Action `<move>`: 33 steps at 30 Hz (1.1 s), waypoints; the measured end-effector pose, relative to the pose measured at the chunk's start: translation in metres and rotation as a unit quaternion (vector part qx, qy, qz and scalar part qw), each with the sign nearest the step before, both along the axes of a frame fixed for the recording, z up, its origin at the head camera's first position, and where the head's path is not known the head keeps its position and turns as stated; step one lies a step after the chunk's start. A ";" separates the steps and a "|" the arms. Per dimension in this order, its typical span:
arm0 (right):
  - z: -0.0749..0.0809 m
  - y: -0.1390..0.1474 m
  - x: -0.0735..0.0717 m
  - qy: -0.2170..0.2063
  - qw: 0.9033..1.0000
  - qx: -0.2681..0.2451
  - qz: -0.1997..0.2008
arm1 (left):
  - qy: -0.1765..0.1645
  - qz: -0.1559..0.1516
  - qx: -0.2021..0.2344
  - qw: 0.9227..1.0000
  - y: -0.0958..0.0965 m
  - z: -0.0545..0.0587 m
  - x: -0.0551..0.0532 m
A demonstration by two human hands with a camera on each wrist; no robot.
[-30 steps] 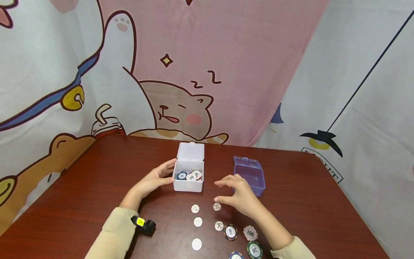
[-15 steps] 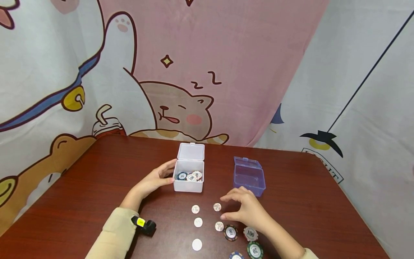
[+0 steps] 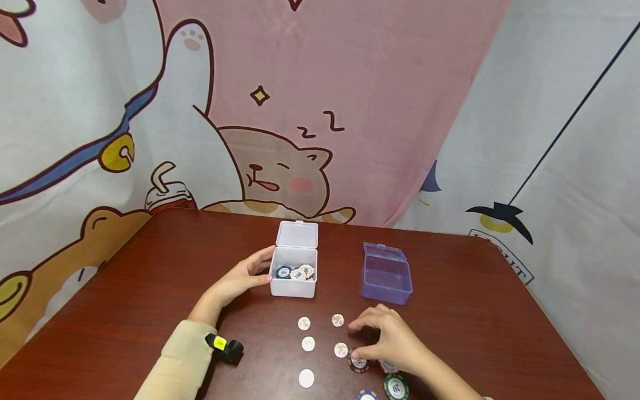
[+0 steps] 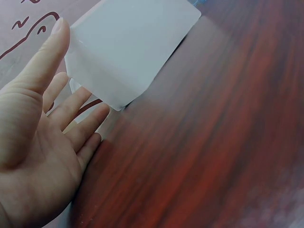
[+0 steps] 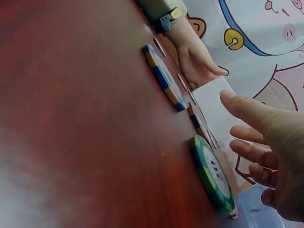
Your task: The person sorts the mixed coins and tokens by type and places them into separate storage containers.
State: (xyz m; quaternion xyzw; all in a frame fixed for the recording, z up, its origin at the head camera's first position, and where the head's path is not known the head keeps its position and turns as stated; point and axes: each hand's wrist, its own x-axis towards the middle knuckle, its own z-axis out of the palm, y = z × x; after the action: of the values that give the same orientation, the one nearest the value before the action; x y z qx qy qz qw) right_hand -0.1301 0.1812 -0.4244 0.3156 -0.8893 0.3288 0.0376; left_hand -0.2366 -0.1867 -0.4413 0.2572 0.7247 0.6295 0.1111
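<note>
My left hand (image 3: 239,284) touches the left side of an open white plastic box (image 3: 293,288); its thumb is at the front corner and the fingers lie fairly straight in the left wrist view. Several poker chips (image 3: 298,274) lie inside the box. My right hand (image 3: 392,339) hovers with thumb and fingers apart over a dark poker chip (image 3: 358,366), the thumb tip close above it. Whether the thumb touches that chip I cannot tell. A white chip marked 100 (image 3: 387,366) is partly hidden under the hand. Nearby lie a green chip (image 3: 396,387) and a blue chip (image 3: 367,395).
An open translucent blue box (image 3: 387,294) stands right of the white one. Several silvery coins (image 3: 337,320) lie in two rows on the brown table (image 3: 200,244), with a plain pale disc (image 3: 306,378) nearest. A printed cloth (image 3: 380,111) hangs behind the table.
My right hand has come back toward me, from beside the farther coin to above the dark chip. The left hand stays at the white box.
</note>
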 end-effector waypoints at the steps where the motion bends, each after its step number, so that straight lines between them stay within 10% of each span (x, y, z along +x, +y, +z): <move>1: -0.001 0.001 0.001 -0.007 1.000 -0.002 0.003 | 0.000 0.000 0.000 1.000 0.000 0.000 0.000; 33: -0.020 0.005 0.014 0.073 0.996 -0.006 0.052 | -0.006 0.009 -0.007 1.000 0.000 0.000 0.000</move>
State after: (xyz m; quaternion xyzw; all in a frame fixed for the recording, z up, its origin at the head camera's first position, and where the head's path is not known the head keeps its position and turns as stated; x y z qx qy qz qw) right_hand -0.1165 0.1858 -0.4441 0.3843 -0.8648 0.3112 0.0874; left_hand -0.2367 -0.1867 -0.4413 0.2458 0.7309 0.6269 0.1113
